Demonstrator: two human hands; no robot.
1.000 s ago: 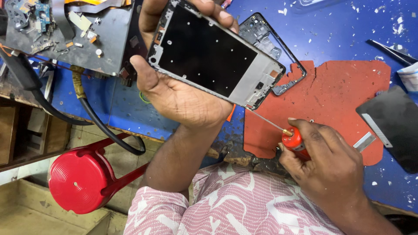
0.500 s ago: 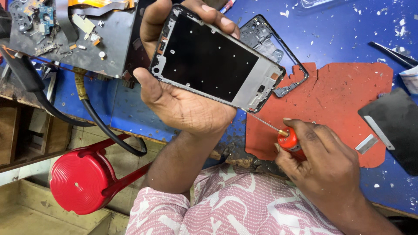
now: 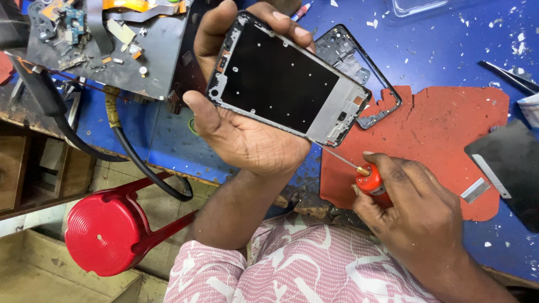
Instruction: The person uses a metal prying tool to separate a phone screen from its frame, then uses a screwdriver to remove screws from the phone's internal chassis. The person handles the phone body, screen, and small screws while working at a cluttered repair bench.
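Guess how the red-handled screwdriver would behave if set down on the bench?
The screwdriver has a round red handle and a thin straight shaft, so it would probably roll on the blue bench. It sits small inside the right hand, so likely light. The red mat looks less slick and might stop it.

Red stool (image 3: 104, 230), black cable (image 3: 140, 163), red mat (image 3: 449, 123).

Blue workbench (image 3: 449, 50), red mat (image 3: 449, 129), red stool (image 3: 101, 233), red-handled screwdriver (image 3: 371, 180), pink-and-white patterned sleeve (image 3: 303, 269).
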